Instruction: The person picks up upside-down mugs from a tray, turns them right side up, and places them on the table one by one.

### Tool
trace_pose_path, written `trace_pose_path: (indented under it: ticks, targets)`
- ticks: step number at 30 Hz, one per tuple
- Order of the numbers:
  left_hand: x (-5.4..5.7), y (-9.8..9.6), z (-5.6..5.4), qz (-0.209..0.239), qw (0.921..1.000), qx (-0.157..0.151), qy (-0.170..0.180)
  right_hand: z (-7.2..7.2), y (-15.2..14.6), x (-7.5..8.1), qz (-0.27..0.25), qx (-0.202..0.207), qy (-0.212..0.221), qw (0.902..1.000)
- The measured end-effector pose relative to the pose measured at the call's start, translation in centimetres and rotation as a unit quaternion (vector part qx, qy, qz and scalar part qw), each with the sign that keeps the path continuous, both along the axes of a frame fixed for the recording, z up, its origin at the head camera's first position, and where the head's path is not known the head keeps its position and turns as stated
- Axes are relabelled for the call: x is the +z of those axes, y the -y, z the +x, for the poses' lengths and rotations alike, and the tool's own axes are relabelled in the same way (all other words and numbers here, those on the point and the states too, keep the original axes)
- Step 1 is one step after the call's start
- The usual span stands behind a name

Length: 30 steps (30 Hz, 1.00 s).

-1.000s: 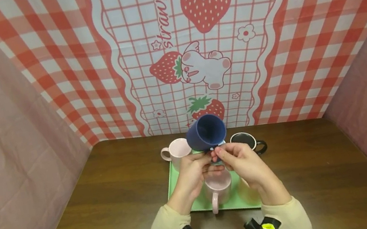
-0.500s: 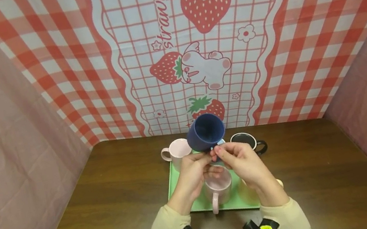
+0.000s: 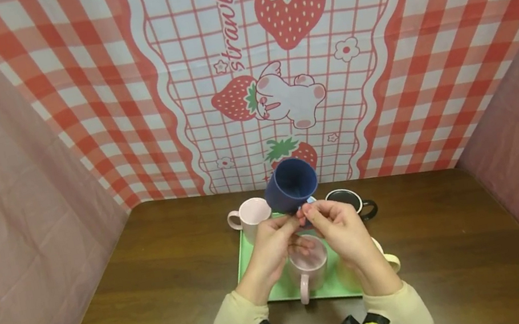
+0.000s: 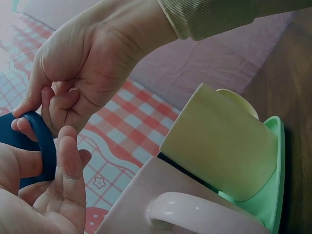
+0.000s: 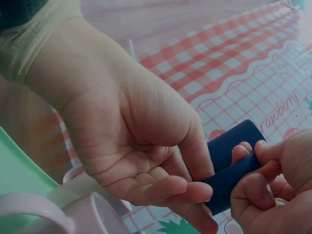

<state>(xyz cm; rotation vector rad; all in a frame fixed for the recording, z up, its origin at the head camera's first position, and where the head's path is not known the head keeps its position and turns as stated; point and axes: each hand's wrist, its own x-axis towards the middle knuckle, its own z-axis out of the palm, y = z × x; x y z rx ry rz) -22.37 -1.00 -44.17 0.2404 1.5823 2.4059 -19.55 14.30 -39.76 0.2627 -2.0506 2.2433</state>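
A dark blue mug (image 3: 280, 196) is held tilted above the tray, its mouth turned up toward me. Fingers of my left hand (image 3: 270, 244) pass through the mug's handle (image 4: 47, 148), as the left wrist view shows. My right hand (image 3: 344, 228) pinches the same handle between thumb and forefinger, its other fingers curled in. Below the hands a pink mug (image 3: 310, 272) stands with its handle toward me. A yellow mug (image 4: 219, 144) is on the right, partly hidden by my right wrist in the head view.
A light green tray (image 3: 282, 292) lies on the brown wooden table (image 3: 133, 300). Another pink mug (image 3: 254, 216) stands at back left, and a black mug (image 3: 344, 199) with a white rim at back right. A strawberry-print cloth (image 3: 299, 91) hangs behind, pink curtains at both sides.
The blue mug has risen very slightly, still held by both hands. My right forearm has shifted a little inward, so more of the yellow mug shows.
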Motion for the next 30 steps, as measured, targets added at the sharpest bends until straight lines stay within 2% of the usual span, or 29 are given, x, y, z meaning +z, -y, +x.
trace_pose_path:
  ticks: [4, 11, 20, 30]
  targets:
    - [0.1, 0.0, 0.0, -0.011, 0.9999, -0.005, -0.01, 0.0, 0.0, 0.1, -0.002, -0.003, -0.002, 1.0]
    - [0.0, -0.1, -0.1, -0.033, 0.9991, -0.016, -0.023, 0.0, -0.3, 0.3, 0.03, -0.013, -0.001, 0.9995]
    - [-0.3, 0.0, -0.1, -0.035, 0.998, -0.024, -0.046, 0.1, -0.9, 0.3, 0.017, -0.011, -0.01, 0.9997]
    - [0.1, 0.0, 0.0, -0.048, 0.9979, -0.007, -0.044, 0.3, -1.8, 0.9, 0.032, -0.032, -0.028, 0.9986]
